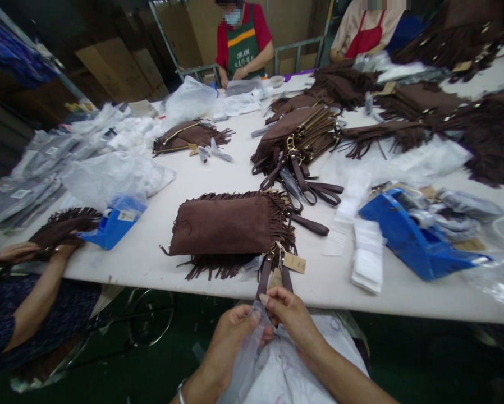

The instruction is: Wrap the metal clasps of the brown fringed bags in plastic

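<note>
A brown fringed clutch bag (222, 224) lies flat at the table's near edge, its wrist strap (265, 276) hanging down toward me. A tan paper tag (294, 262) dangles beside that strap. My left hand (239, 331) is closed in a pinch on a clear plastic sleeve (244, 359), just below the edge. Beside it, almost touching, my right hand (288, 314) pinches at the lower end of the strap, where the sleeve meets it. Fingers partly hide the strap's end.
Behind the clutch sits a stack of similar bags (296, 134). A blue bin (407, 235) and folded white papers (367, 255) are at right. Another blue bin (115, 221) stands left, near a co-worker's arms (45, 292). Wrapped bags (37, 168) pile up far left; two people work across the table (218, 168).
</note>
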The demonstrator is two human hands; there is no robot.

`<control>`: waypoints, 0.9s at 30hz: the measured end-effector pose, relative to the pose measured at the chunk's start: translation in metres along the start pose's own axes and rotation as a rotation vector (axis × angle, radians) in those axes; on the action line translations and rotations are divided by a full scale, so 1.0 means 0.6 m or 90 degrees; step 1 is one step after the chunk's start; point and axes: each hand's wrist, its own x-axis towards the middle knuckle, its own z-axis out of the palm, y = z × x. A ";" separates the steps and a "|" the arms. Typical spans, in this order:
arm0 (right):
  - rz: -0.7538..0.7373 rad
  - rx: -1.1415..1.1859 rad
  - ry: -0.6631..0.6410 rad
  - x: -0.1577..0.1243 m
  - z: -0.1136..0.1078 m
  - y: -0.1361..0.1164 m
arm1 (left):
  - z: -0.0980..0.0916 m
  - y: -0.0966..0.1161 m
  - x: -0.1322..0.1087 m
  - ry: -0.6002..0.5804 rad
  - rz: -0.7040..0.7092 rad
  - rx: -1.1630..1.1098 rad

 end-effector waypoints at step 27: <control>-0.101 -0.074 0.021 0.102 -0.064 -0.070 | 0.030 0.031 0.113 0.012 0.152 0.210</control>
